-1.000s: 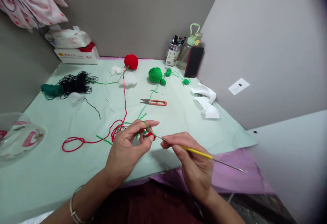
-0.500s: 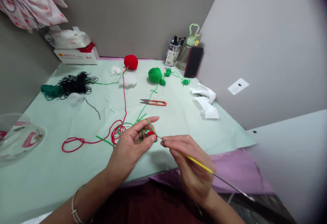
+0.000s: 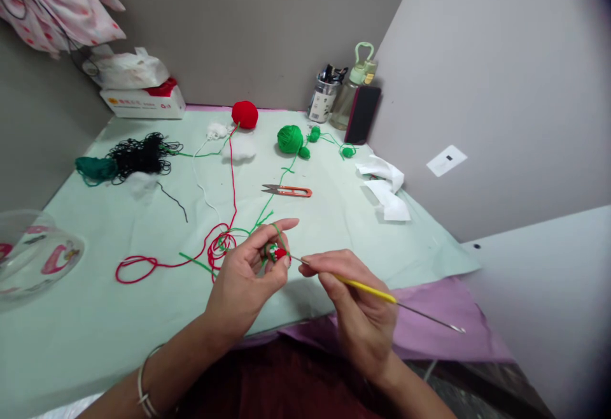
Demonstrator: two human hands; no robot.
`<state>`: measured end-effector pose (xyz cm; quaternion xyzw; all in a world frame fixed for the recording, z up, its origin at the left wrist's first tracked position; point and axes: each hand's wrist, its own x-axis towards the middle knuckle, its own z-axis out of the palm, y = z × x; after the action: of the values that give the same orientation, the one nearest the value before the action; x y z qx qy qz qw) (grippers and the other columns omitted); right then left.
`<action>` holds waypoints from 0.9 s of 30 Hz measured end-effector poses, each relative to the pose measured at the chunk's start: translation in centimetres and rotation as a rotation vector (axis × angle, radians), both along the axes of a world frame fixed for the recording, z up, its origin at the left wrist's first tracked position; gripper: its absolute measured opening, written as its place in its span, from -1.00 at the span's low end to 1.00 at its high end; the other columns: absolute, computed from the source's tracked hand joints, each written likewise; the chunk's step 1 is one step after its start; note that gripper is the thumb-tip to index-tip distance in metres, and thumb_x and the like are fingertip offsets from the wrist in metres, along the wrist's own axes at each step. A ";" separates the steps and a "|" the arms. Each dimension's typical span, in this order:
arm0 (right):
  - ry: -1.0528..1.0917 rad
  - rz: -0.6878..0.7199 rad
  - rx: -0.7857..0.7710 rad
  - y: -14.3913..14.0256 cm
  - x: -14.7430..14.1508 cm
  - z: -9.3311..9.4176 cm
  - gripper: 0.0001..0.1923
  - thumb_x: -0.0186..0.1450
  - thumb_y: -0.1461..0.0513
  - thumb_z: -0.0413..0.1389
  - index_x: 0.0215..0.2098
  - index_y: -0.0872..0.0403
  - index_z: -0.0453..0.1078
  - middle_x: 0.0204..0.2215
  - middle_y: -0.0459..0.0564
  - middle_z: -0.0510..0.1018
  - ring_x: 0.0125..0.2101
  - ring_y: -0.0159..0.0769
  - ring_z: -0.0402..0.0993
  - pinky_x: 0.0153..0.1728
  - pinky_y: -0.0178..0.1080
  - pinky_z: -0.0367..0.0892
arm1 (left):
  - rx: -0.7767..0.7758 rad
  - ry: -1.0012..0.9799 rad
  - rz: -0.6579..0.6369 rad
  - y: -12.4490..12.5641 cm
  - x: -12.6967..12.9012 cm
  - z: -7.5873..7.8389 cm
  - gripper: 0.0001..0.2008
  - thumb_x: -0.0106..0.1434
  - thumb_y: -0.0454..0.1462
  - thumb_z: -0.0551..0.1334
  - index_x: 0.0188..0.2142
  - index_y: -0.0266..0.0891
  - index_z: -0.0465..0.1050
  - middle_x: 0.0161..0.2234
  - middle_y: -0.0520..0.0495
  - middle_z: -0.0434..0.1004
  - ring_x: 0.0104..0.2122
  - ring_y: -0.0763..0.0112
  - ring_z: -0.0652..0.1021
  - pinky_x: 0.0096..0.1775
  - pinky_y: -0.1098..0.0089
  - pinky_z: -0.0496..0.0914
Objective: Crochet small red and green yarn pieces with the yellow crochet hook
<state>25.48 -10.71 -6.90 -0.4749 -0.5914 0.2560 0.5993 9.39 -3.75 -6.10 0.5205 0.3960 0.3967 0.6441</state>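
Note:
Between thumb and fingers, my left hand pinches a small crochet piece in red, white and green. Green yarn loops over its raised index finger. My right hand is closed round the yellow grip of a crochet hook; the thin front end reaches the crochet piece, and the other hooked end sticks out to the right. Whether the tip sits inside a stitch is too small to tell. Red yarn lies tangled just left of my left hand. Beyond the hands are orange thread snips.
Toward the back lie a red yarn ball, a green yarn ball and white stuffing. Black yarn and a clear plastic bowl are on the left. A bottle, phone and paper strips stand or lie right.
The crochet piece has turned slightly in my left hand, and the left thumb has drawn back a little. The hook's rear end has swung upward, its shaft now less steep.

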 end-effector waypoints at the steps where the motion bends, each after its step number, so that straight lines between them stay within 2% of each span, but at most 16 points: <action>1: 0.027 0.002 -0.010 0.0 0.0 0.0 -0.70 0.47 0.38 0.15 -0.02 -0.10 0.64 -0.20 -0.09 0.72 -0.19 -0.34 0.65 -0.15 -0.26 0.53 | -0.002 -0.002 -0.007 0.0 0.0 0.0 -0.54 0.26 -0.37 0.34 0.16 -0.13 0.58 -0.31 0.08 0.44 -0.30 0.48 0.46 -0.17 0.48 0.38; 9: 0.368 0.054 -0.164 0.5 0.1 -0.2 -0.83 0.47 0.24 0.20 -0.13 -0.08 0.68 -0.29 -0.08 0.71 -0.29 -0.36 0.66 -0.18 -0.29 0.57 | 0.011 -0.077 -0.046 -0.2 -0.4 -0.2 -0.54 0.28 -0.35 0.36 0.17 -0.08 0.58 -0.29 0.08 0.43 -0.30 0.50 0.46 -0.17 0.49 0.41; 14: 0.551 0.085 -0.211 1.2 0.1 0.2 -0.89 0.39 0.20 0.29 -0.22 0.01 0.69 -0.36 -0.04 0.75 -0.40 -0.32 0.70 -0.31 -0.29 0.64 | 0.012 -0.100 -0.078 -0.3 -0.7 -0.2 -0.57 0.32 -0.33 0.36 0.18 -0.07 0.59 -0.29 0.07 0.47 -0.34 0.50 0.43 -0.17 0.48 0.41; 19: 0.537 0.068 -0.197 1.2 0.2 0.5 -0.90 0.38 0.20 0.30 -0.23 0.01 0.69 -0.35 -0.02 0.75 -0.41 -0.29 0.71 -0.33 -0.27 0.66 | -0.014 -0.135 -0.084 -0.3 -0.8 -0.2 -0.60 0.32 -0.32 0.39 0.14 -0.08 0.62 -0.30 0.05 0.48 -0.34 0.47 0.44 -0.20 0.47 0.42; 24: 0.482 0.109 -0.175 0.9 0.5 0.4 -0.86 0.43 0.22 0.25 -0.18 -0.02 0.70 -0.33 -0.05 0.74 -0.36 -0.36 0.70 -0.28 -0.34 0.62 | -0.035 -0.166 -0.085 -0.3 -0.8 -0.3 -0.63 0.33 -0.30 0.40 0.12 -0.03 0.64 -0.30 0.06 0.48 -0.32 0.49 0.46 -0.19 0.49 0.42; 27: 0.472 0.095 -0.175 0.8 0.4 0.3 -0.86 0.43 0.22 0.25 -0.19 -0.02 0.69 -0.33 -0.04 0.73 -0.37 -0.33 0.69 -0.28 -0.30 0.62 | -0.020 -0.154 -0.079 -0.1 -0.8 -0.5 -0.64 0.33 -0.29 0.40 0.11 -0.02 0.64 -0.30 0.06 0.49 -0.31 0.48 0.47 -0.18 0.48 0.42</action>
<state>25.89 -9.87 -6.62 -0.4236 -0.4323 0.4381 0.6647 8.57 -3.89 -6.59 0.4974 0.3283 0.4058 0.6929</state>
